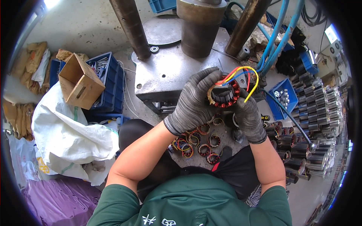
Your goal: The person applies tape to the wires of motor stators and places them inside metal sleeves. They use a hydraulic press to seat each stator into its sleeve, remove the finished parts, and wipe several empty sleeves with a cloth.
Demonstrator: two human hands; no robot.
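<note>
A motor stator (234, 94) with red windings and a dark slotted core is held up in front of the press. My gloved left hand (197, 97) grips it from the left, fingers over its upper edge. On the right and lower side, my gloved right hand (249, 116) is closed on it, the fingertips partly hidden behind the ring. Yellow, red and blue lead wires (255, 77) arch from the stator's top over to the right hand. Below, between my legs, several similar stators (204, 150) with coloured wires lie on the floor.
The press's steel table (166, 71) stands ahead, under a thick ram (201, 30) between two columns. At left are blue crates (113, 81), a cardboard box (81, 84) and a white sack (71, 132). At right are a blue parts bin (283, 100) and stacked metal cylinders (316, 109).
</note>
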